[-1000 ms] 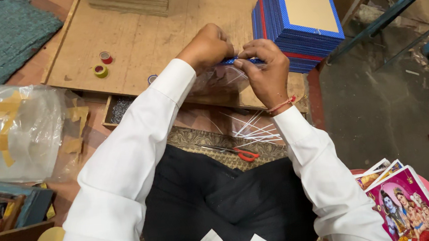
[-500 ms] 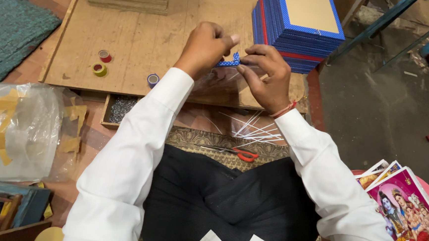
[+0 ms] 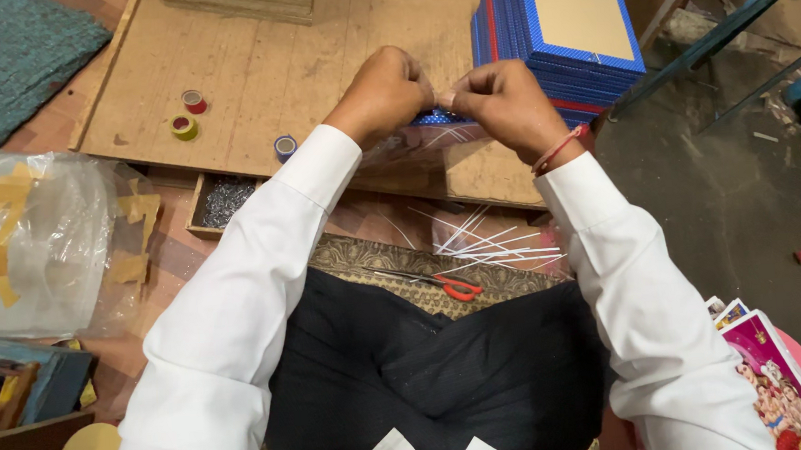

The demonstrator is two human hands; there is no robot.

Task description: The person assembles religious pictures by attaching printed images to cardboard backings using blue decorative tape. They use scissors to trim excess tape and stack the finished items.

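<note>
Sat cross-legged before a brown board [image 3: 252, 67]. Stacked at one o'clock: blue-edged frames [image 3: 574, 29] with tan centres. Crumpled at nine o'clock: a clear plastic bag [image 3: 31, 238] patched with yellow tape. Fanned at five o'clock: colourful prints [image 3: 781, 387]. Pinched together at twelve o'clock: left hand [image 3: 383, 92] and right hand [image 3: 504, 103], fingertips nearly closed on a small blue dotted piece [image 3: 436, 118] held between them.

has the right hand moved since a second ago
Yes. The right hand has moved left, away from the blue frame stack, and now meets the left hand.
</note>
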